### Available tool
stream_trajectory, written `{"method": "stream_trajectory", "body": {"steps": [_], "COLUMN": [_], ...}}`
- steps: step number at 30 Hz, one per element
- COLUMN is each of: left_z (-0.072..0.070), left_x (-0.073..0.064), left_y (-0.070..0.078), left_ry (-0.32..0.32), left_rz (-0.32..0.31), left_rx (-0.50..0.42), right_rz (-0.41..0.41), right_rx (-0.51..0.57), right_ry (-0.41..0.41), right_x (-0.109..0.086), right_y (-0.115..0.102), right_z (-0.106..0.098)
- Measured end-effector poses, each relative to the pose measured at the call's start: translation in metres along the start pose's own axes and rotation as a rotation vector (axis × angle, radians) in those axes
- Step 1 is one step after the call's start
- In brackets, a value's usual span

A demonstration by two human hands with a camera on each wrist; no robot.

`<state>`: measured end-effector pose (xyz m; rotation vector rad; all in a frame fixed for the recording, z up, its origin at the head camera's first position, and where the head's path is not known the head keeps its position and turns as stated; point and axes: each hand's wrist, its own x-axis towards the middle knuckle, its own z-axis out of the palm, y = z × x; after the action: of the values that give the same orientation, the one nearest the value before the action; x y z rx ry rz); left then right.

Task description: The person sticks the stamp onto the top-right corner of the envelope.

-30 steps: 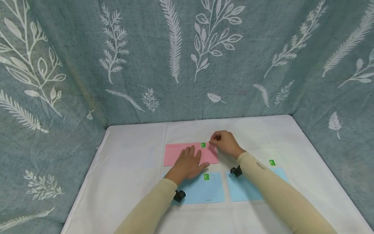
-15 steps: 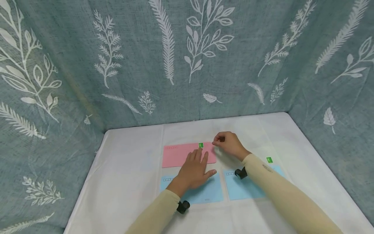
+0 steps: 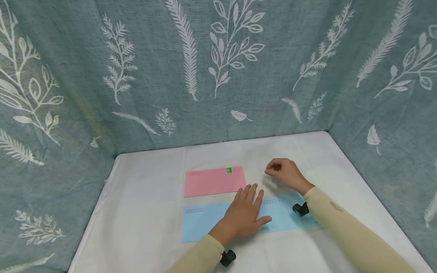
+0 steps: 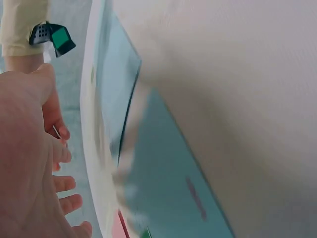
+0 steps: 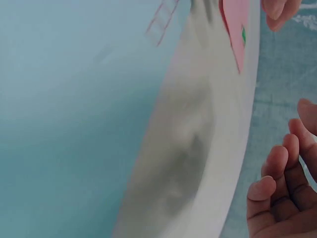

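Note:
My left hand [image 3: 242, 214] spreads its fingers over the neighbouring ends of two pale blue envelopes, the left one [image 3: 201, 223] and the right one [image 3: 280, 218]. The fingers look straight in the head view. Just behind lies a pink envelope [image 3: 215, 184] with a green stamp [image 3: 229, 170] at its upper right corner. My right hand [image 3: 286, 174] is above the far edge of the right blue envelope, fingers curled and thumb near the index tip. Whether that hand pinches something small I cannot tell. The right wrist view shows its curled fingers [image 5: 277, 183] from the palm side.
A white cloth covers the table [image 3: 146, 197]. Behind it and along both sides hangs a teal curtain [image 3: 153, 76] with white leaf prints. A small black camera sits on each wrist, the left one [image 3: 227, 258] and the right one [image 3: 300, 209].
Both hands have moved right, away from the pink envelope, whose whole face now shows. The left hand now covers the left blue envelope's right end. The whole head view has shifted slightly.

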<state>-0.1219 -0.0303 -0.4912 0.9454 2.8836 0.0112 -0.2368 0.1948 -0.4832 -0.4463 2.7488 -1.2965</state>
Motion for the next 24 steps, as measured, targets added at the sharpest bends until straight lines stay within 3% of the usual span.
{"method": "stream_trajectory", "body": {"steps": [8,13,24], "left_z": [0.0,0.006,0.012], "left_x": [0.009,0.013,0.018], "left_y": [0.026,0.041,0.063], "left_ry": [-0.042,-0.048,-0.079], "left_rz": [0.029,0.067,0.111], "left_rx": [-0.037,-0.012,0.008], "right_rz": [0.024,0.062,0.127], "right_rx": [-0.019,-0.055,-0.044], "right_ry": [0.018,0.041,0.041], "right_x": [-0.02,-0.03,-0.047], "right_y": [0.005,0.016,0.041], "right_z": [-0.028,-0.043,-0.061]}}
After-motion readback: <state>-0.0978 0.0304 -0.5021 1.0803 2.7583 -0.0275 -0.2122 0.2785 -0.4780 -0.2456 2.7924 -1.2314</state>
